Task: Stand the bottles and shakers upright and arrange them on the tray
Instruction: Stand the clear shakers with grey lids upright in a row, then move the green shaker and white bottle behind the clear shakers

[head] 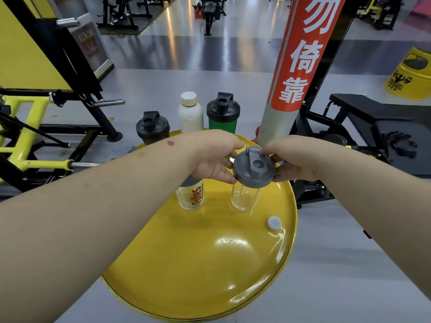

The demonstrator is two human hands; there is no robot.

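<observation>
A clear shaker with a grey lid (pixel 254 167) stands upright on the round yellow tray (pixel 198 264). My left hand (pixel 214 157) and my right hand (pixel 293 159) both grip its lid from either side. Just left of it stands a clear bottle with orange lettering (pixel 191 197), its top hidden under my left hand. At the tray's far edge stand a black-lidded shaker (pixel 152 127), a white bottle (pixel 190 113) and a green shaker with a black lid (pixel 223 113), all upright.
A small white cap (pixel 274 223) lies on the tray's right side. A grey and red pole (pixel 296 66) rises just behind the tray. Yellow and black gym machines stand left, a black bench (pixel 373 115) right, a yellow drum (pixel 410 73) far right.
</observation>
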